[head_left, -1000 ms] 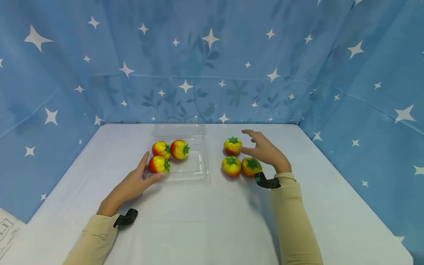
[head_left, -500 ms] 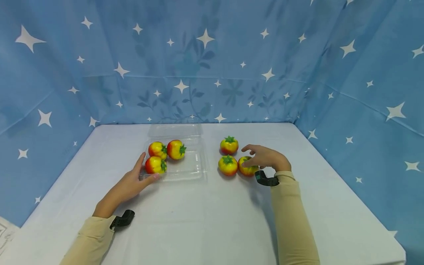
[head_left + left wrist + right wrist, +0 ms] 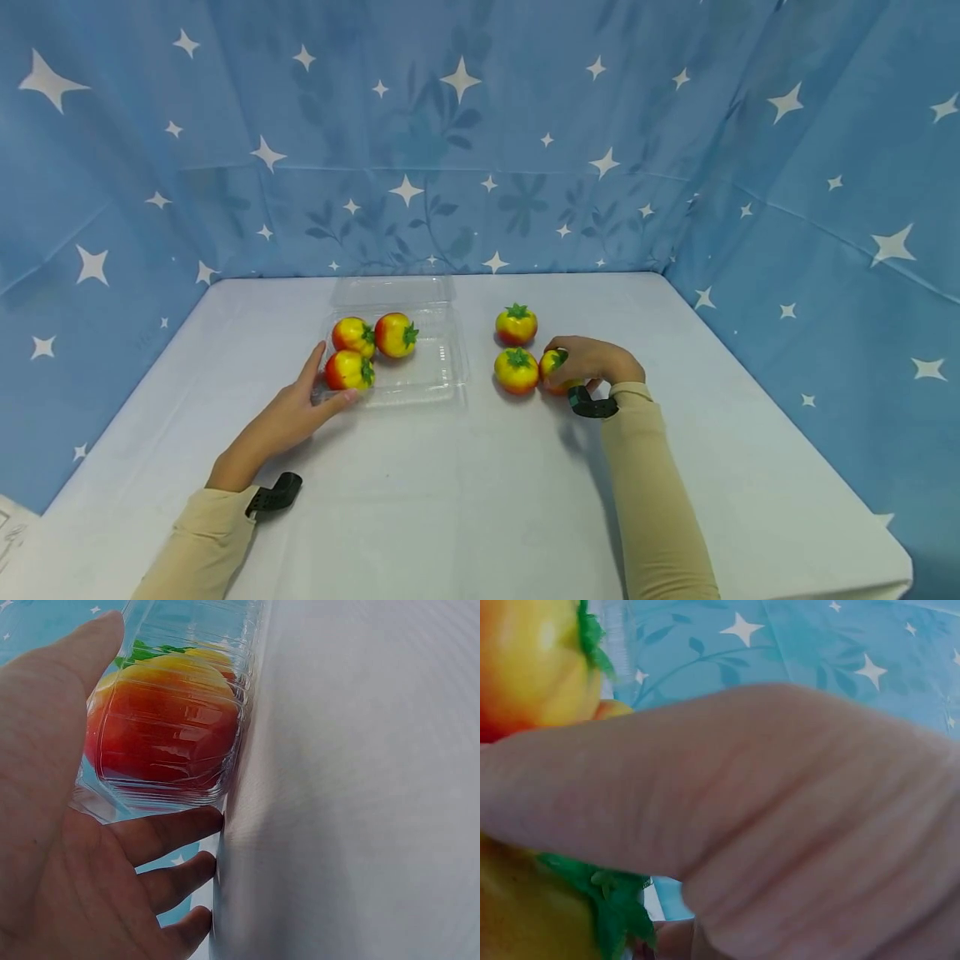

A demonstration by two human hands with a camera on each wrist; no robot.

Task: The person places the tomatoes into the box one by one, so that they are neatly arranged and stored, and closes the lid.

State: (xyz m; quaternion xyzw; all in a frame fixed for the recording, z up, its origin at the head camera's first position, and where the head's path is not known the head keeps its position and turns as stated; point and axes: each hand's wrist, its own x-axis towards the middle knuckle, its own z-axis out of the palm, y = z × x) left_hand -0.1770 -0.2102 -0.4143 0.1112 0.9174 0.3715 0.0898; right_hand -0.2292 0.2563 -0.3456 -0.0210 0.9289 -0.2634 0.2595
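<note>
A clear plastic clamshell box stands with its lid raised on the left half of the table. Inside, at its left end, lie three yellow-and-red toy persimmons with green leafy tops. My left hand rests at the box's near left corner, thumb along the front rim and fingers spread beside the left wall. On the right, my right hand holds a toy persimmon between thumb and fingers. In the right wrist view the thumb crosses in front of that fruit's green top.
Two more toy persimmons stand left of my right hand: a front one close to the held fruit and a back one. A white cloth covers the table. Blue star-patterned curtains enclose the back and sides.
My right hand has come down from beside the back persimmon to the front right one, and its fingers have closed round it. The left hand stays at the box. The view has shifted slightly.
</note>
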